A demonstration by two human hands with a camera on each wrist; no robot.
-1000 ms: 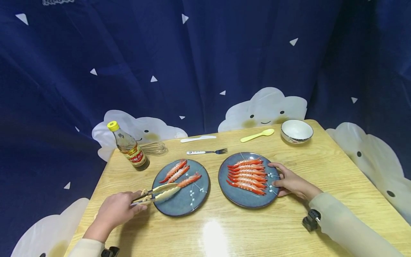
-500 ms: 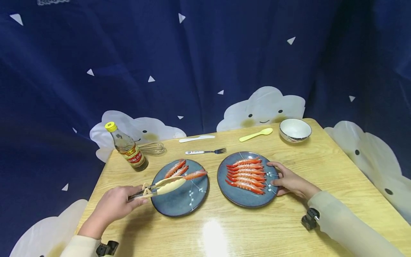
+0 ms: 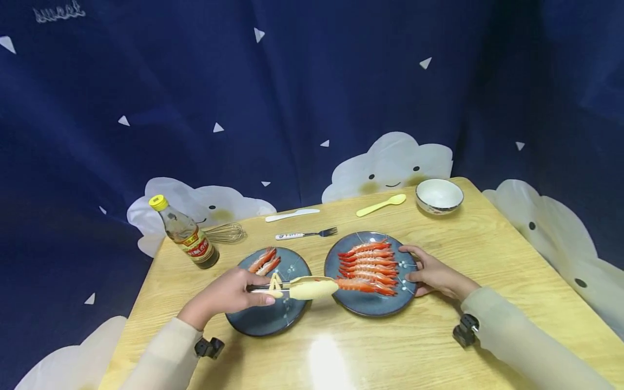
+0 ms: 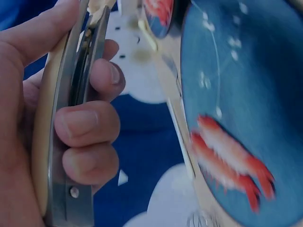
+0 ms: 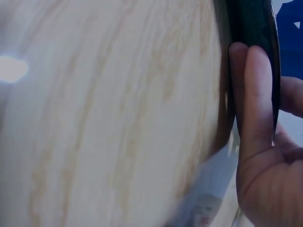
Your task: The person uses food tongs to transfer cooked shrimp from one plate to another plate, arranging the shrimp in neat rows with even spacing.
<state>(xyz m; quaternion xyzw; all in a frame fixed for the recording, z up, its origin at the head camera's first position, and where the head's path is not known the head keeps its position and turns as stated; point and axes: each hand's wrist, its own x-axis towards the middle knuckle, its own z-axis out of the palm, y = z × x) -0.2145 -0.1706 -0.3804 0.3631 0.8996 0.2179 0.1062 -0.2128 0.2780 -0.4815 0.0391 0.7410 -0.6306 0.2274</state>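
Left hand [image 3: 229, 294] with tongs [image 3: 313, 288] farther right

Tongs [image 3: 308, 288] are holding one red-and-white shrimp [image 3: 350, 284] over the near edge of the row on the right plate.
Metal with cream tips, the tongs are lying along the left hand's [image 3: 231, 292] grip, pointing toward 3 o'clock and spanning the gap between two plates; their shrimp is extending the same way, overlapping the row in view, contact unclear. The right plate [image 3: 370, 307], round and blue with white blossom sprigs, is carrying a close row of shrimp [image 3: 369, 260] running roughly from 9 to 3 o'clock, while the right hand [image 3: 436, 275] is pinching its rim at 3 o'clock. The matching left plate [image 3: 263, 324] is sitting to its 9 o'clock, two shrimp [image 3: 265, 262] slanting side by side near its 12 o'clock edge.
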